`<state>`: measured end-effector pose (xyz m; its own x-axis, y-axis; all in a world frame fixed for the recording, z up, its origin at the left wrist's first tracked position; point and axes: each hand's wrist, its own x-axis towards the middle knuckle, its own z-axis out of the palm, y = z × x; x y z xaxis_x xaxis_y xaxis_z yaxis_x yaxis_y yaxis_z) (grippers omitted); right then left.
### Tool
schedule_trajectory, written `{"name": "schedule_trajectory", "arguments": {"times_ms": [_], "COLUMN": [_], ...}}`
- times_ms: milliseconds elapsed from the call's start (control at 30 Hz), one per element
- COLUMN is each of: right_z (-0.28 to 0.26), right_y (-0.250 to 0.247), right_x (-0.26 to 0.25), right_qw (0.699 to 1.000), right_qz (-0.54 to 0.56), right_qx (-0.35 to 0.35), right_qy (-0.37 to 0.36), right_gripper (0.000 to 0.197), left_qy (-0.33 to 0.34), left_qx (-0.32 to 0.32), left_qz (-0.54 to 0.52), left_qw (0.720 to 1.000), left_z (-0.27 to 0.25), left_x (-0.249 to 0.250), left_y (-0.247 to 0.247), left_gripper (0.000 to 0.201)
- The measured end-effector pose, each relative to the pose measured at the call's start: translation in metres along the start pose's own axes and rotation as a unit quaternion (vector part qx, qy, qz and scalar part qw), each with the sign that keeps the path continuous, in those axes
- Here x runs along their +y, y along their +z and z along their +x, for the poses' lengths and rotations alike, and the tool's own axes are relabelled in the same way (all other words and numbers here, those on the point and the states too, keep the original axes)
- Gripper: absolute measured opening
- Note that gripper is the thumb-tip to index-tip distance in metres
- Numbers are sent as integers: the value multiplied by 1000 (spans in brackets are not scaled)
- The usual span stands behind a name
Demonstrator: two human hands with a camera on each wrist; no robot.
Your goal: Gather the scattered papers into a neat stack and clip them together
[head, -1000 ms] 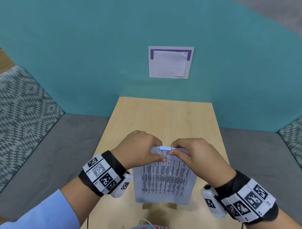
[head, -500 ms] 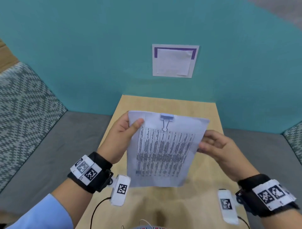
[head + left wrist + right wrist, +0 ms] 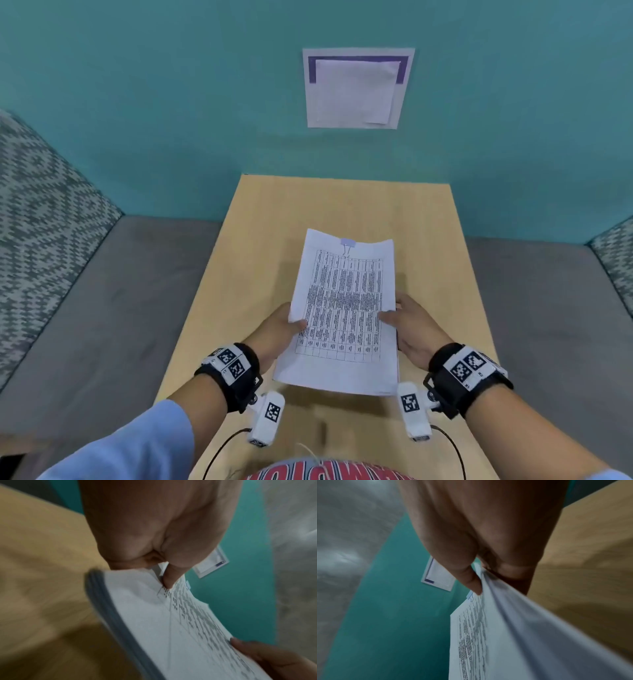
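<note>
A person holds a stack of papers above the middle of a light wooden table, the printed table of text facing up and a small pale binder clip clamped on the top edge at twelve o'clock. The left hand pinches the stack's edge at nine o'clock, thumb on top and fingers underneath, while the right hand pinches the opposite edge at three o'clock in the same way. On the teal wall beyond the table, at twelve o'clock, hangs a white sheet with a purple band; grey cushions lie at either side.
</note>
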<state>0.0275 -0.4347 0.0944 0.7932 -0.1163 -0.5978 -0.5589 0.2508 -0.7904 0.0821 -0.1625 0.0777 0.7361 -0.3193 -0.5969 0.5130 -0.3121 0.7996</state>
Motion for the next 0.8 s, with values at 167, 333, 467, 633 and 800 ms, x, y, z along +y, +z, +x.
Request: {"name": "schedule_trajectory", "arguments": {"times_ms": [167,333,467,633,800], "right_z": [33,73,104,117,109], "right_y": [-4,-5,-4,-1,-19], "right_x": [29,56,72,70,68], "right_qw": [993,978,966,947,901], "right_qz": [-101,-178,-231,-301,-423], "right_qx": [58,102,116,113,93], "right_qy": [31,36,14,29,42], "right_gripper": [32,32,36,41,55], "left_qy": [-47,-100,-125,-134,-80], "left_qx": [20,41,36,17,11], "left_qz": [32,69,108,172,400], "left_qw": [998,992,986,976,913], "left_z": [49,93,119,136,121], "left_x": [-32,-48,-52,-51,-50], "left_y": [1,1,-2,-9,-20], "left_gripper": [41,39,40,50,66]}}
